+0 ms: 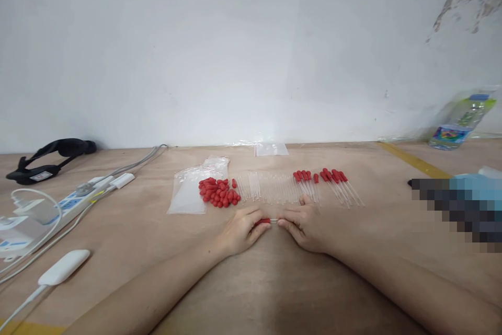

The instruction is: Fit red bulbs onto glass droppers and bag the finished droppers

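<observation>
Pinched between the fingers of my left hand (243, 230) is a red rubber bulb (265, 221). My right hand (303, 225) grips a thin clear glass tube (274, 221) whose end meets the bulb; whether it sits inside the bulb is hidden by my fingers. Beyond my left hand lies a heap of loose red bulbs (219, 193). A row of clear tubes (270, 187) stretches across the table behind both hands. To the right of that row lie droppers (337, 183), tubes with red bulbs on their ends, in two groups.
Clear zip bags (188, 194) lie left of the heap, and another bag (271, 149) lies by the wall. At left are a power strip (72, 203) with cables, a white device (65, 267) and a black strap (50, 160). A plastic bottle (457, 123) leans at far right.
</observation>
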`<state>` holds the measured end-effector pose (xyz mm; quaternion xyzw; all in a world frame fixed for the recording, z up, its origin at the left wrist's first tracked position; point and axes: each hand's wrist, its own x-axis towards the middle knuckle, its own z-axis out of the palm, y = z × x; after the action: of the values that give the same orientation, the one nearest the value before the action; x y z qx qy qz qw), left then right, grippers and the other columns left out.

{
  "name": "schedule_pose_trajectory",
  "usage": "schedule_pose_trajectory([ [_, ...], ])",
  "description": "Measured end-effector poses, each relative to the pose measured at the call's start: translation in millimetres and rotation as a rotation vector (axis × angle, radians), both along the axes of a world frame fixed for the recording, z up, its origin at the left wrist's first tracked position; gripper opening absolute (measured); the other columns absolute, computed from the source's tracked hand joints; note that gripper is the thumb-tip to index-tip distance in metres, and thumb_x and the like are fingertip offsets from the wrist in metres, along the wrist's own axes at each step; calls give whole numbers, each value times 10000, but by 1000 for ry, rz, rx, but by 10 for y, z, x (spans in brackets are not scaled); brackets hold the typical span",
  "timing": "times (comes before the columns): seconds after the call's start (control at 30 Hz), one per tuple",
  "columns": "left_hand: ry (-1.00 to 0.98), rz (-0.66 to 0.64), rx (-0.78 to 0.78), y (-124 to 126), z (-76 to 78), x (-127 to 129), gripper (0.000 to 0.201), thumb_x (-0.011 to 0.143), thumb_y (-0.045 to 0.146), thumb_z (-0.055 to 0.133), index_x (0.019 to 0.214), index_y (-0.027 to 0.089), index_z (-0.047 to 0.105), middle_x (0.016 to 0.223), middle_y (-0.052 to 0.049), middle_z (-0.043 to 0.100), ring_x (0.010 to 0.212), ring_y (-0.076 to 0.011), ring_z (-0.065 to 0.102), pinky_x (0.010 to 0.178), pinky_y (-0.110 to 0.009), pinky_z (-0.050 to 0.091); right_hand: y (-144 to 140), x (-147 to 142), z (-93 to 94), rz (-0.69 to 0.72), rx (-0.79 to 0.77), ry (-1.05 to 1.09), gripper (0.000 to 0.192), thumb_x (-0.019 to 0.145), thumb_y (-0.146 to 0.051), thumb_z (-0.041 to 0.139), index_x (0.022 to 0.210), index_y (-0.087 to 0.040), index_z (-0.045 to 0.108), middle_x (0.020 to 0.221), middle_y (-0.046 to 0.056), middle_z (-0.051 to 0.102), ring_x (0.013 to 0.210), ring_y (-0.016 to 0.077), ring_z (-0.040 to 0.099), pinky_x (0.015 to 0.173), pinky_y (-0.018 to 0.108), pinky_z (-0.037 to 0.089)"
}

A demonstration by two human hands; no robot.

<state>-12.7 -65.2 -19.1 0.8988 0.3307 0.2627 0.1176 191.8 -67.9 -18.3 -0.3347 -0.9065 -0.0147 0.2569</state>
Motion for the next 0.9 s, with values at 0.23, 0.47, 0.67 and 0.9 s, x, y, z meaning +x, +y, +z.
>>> schedule_pose_trajectory([
  [0.23,50,-33,19,13,-21,-9,216,870,266,393,938,170,574,841,-69,593,767,-163,546,674,-264,431,28,-46,-51,10,-118,-16,322,881,-254,323,682,-196,570,649,-5,633,542,110,491,676,307,278],
  [0.47,-68,51,17,34,13,-18,240,847,265,445,1069,198,506,947,-62,558,835,-168,529,735,-279,440,39,-80,49,-18,-244,69,318,888,-266,304,731,-193,572,680,14,624,626,133,532,654,279,355],
  [0.67,-175,170,-39,24,-22,-65,414,802,255,501,1189,218,359,935,-38,482,618,-104,459,594,-242,445,422,464,315,-415,-267,300,240,819,-257,400,935,-206,604,850,42,655,734,159,578,616,251,395],
  [0.9,-94,141,-74,21,-8,-64,287,800,236,491,1085,213,465,872,-27,455,657,-116,475,615,-251,437,676,912,251,-992,-283,100,318,746,-418,458,610,-189,633,643,99,625,634,215,559,555,309,314],
])
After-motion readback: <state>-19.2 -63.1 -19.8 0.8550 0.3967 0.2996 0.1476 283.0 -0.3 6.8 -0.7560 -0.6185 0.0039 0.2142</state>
